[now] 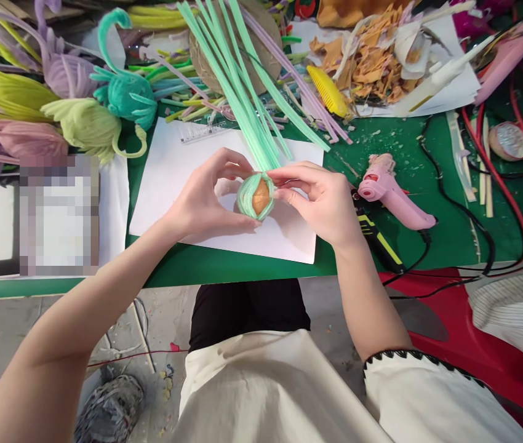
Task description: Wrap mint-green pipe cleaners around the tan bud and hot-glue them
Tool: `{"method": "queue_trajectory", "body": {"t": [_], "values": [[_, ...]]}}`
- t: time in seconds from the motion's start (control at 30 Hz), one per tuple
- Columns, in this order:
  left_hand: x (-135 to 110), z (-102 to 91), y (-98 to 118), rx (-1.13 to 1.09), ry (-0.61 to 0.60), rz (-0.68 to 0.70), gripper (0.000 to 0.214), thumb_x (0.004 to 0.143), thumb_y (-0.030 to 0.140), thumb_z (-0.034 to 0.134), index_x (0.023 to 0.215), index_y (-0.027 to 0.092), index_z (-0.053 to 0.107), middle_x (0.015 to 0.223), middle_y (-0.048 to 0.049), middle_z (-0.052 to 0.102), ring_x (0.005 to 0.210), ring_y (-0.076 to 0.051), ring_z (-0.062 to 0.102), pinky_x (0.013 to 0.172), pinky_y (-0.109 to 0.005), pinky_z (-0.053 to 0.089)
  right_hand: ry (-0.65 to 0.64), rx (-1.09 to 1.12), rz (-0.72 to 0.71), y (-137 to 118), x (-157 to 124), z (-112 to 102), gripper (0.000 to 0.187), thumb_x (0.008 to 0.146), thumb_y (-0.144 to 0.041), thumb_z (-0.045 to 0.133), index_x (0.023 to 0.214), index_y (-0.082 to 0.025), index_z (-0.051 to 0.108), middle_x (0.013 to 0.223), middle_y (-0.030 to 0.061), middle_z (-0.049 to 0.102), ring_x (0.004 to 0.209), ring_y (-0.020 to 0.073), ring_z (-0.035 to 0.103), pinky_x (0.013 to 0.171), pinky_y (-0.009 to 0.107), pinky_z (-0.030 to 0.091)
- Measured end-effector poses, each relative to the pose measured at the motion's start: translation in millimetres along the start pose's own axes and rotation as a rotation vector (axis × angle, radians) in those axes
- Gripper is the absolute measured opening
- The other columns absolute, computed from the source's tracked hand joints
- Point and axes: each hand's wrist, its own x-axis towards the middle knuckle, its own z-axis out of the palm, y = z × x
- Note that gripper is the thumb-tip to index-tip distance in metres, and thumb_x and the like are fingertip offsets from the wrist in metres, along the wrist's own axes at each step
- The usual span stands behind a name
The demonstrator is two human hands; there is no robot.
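Both hands hold a small tan ball (260, 197) partly wrapped in mint-green pipe cleaners (243, 92), over a white paper sheet (169, 178). My left hand (206, 197) cups the ball from the left, thumb and fingers closed round it. My right hand (321, 197) pinches the green strands against the ball's right side. The long loose ends of the pipe cleaners fan up and away across the table.
A pink glue gun (388, 191) lies right of my right hand, with black cables beyond. Finished fuzzy swans, teal (125, 92), yellow-green (86, 123) and pink, crowd the far left. A yellow comb (328, 91) and paper scraps lie at the back. The green mat (427, 234) covers the table.
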Motion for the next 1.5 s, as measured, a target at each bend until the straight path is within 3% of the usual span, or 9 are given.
{"method": "queue_trajectory", "body": {"t": [0.17,0.33,0.67,0.87,1.5], "values": [[3.2,0.3,-7.8,-0.152,-0.001,-0.009,0.072,0.049,0.039,0.100,0.107,0.027,0.058,0.116,-0.0031,0.069,0.108,-0.024,0.071,0.096,-0.039,0.056,0.050,0.105,0.026,-1.7,-3.8,1.7,0.027,0.080,-0.022,0.080,0.107,-0.024,0.078,0.108,0.0022,0.078,0.103,0.0205,0.073,0.098,0.038,0.063],[2.3,3.4,-5.4,-0.163,0.015,-0.045,0.073,0.050,0.040,0.100,0.109,0.024,0.059,0.117,-0.0053,0.069,0.110,-0.026,0.071,0.096,-0.041,0.057,0.085,0.114,0.029,-1.1,-4.8,4.6,0.026,0.078,-0.017,0.081,0.103,-0.024,0.079,0.104,0.0006,0.079,0.100,0.0193,0.074,0.098,0.038,0.063],[-3.1,6.7,-9.5,-0.140,-0.002,-0.033,0.069,0.056,0.027,0.099,0.111,0.025,0.058,0.117,-0.0020,0.068,0.113,-0.024,0.068,0.100,-0.042,0.058,0.112,0.097,0.085,-1.2,-8.4,6.4,0.026,0.075,-0.013,0.083,0.099,-0.020,0.080,0.102,0.0037,0.077,0.095,0.0187,0.075,0.095,0.037,0.065],[-4.0,7.4,-6.0,-0.091,-0.008,-0.049,0.065,0.061,0.034,0.097,0.112,0.025,0.058,0.120,-0.0013,0.068,0.114,-0.025,0.068,0.102,-0.043,0.059,0.096,0.043,0.074,-1.5,-9.3,6.5,0.023,0.077,-0.014,0.081,0.099,-0.020,0.081,0.102,0.0047,0.077,0.098,0.0202,0.074,0.094,0.039,0.065],[-5.0,7.9,-8.1,-0.095,0.011,-0.022,0.065,0.060,0.032,0.097,0.116,0.023,0.066,0.120,-0.0074,0.069,0.115,-0.026,0.068,0.104,-0.041,0.059,0.039,-0.161,-0.034,-4.8,-7.1,2.9,0.021,0.082,-0.013,0.077,0.100,-0.024,0.081,0.101,0.0035,0.077,0.099,0.0224,0.072,0.091,0.040,0.060]]}}
